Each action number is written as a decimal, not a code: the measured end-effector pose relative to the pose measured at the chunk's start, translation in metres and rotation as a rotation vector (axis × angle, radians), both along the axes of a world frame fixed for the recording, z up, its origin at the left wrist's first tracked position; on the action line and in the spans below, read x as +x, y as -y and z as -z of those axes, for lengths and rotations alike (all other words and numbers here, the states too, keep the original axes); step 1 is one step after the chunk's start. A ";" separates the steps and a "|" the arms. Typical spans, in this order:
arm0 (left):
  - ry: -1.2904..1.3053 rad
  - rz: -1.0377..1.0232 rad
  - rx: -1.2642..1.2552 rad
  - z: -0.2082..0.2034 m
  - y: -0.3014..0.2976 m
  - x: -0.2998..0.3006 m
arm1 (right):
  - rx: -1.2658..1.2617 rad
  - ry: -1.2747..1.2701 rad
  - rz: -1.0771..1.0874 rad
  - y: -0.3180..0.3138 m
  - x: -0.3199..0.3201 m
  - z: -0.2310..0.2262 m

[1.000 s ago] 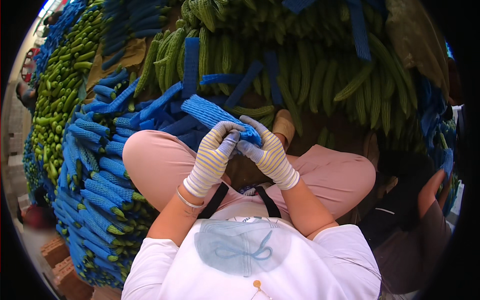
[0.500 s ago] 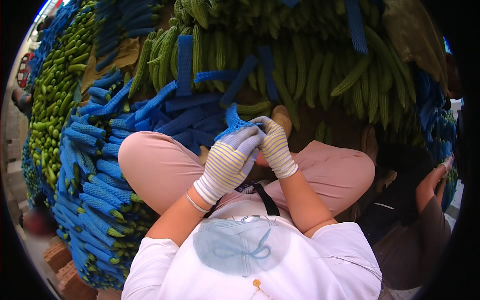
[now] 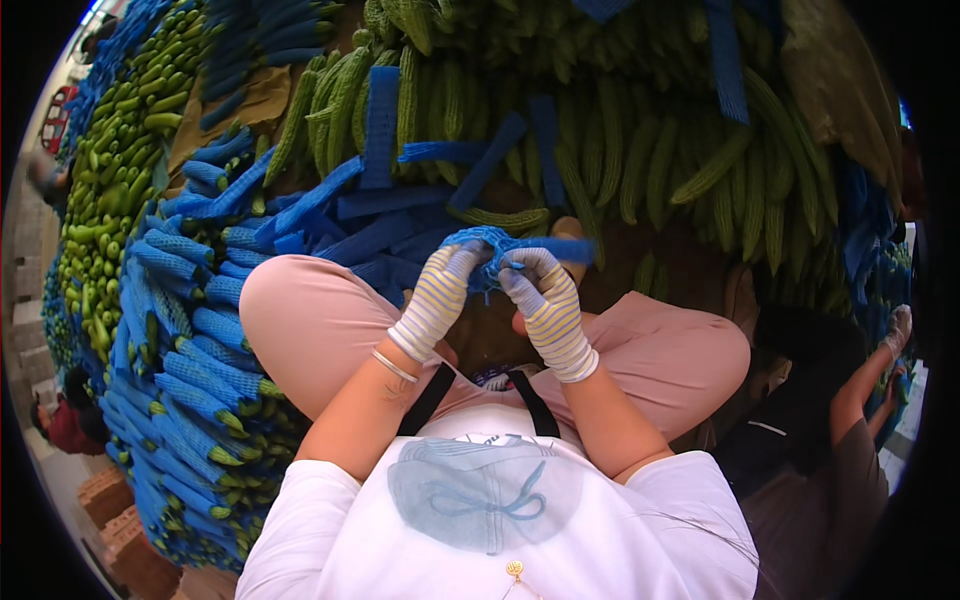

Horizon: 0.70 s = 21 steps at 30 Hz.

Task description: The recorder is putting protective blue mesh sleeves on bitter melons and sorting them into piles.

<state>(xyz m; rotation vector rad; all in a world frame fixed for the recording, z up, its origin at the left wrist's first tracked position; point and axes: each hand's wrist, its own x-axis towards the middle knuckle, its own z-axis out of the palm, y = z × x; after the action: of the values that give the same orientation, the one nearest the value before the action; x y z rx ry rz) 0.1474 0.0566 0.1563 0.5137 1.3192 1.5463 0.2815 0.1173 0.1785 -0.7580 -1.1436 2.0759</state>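
A blue foam net sleeve (image 3: pixel 562 250) is held between my two gloved hands, above my crossed legs. My left hand (image 3: pixel 437 297) pinches its bunched, spread end, and my right hand (image 3: pixel 545 310) grips it beside that with curled fingers. The sleeve's flat tail sticks out to the right past my right hand. Both gloves are white with yellowish stripes and greyish fingertips. Just ahead of the hands lies a single green bitter gourd (image 3: pixel 503 217). Flat blue net sleeves (image 3: pixel 385 207) are heaped ahead and to the left of my left hand.
Ridged green bitter gourds (image 3: pixel 640 165) lie in rows across the far side. Gourds in blue sleeves (image 3: pixel 190 345) are stacked at my left, with smaller green vegetables (image 3: pixel 120 180) beyond. Brown sheeting (image 3: pixel 835 80) covers the far right. Another person's arm (image 3: pixel 862 385) shows at right.
My hands have moved apart from being pressed together. The sleeve, earlier sticking up past my left fingers, now stretches between both hands, its tail pointing right.
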 end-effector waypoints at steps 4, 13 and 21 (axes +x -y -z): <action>-1.142 0.586 -0.361 -0.005 -0.018 -0.007 | 0.008 0.118 -0.326 -0.002 0.000 -0.026; -1.792 0.378 0.083 -0.037 -0.011 0.001 | -0.438 -0.050 -0.777 0.005 0.003 -0.029; -0.445 0.226 0.124 -0.067 -0.036 -0.004 | -0.268 -0.049 -1.097 0.007 -0.002 -0.025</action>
<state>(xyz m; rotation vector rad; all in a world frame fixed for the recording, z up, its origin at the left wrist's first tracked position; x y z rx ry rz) 0.1433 0.0930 0.2235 1.0968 1.4387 1.3751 0.2799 0.1100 0.2037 -0.1401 -1.4440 3.1577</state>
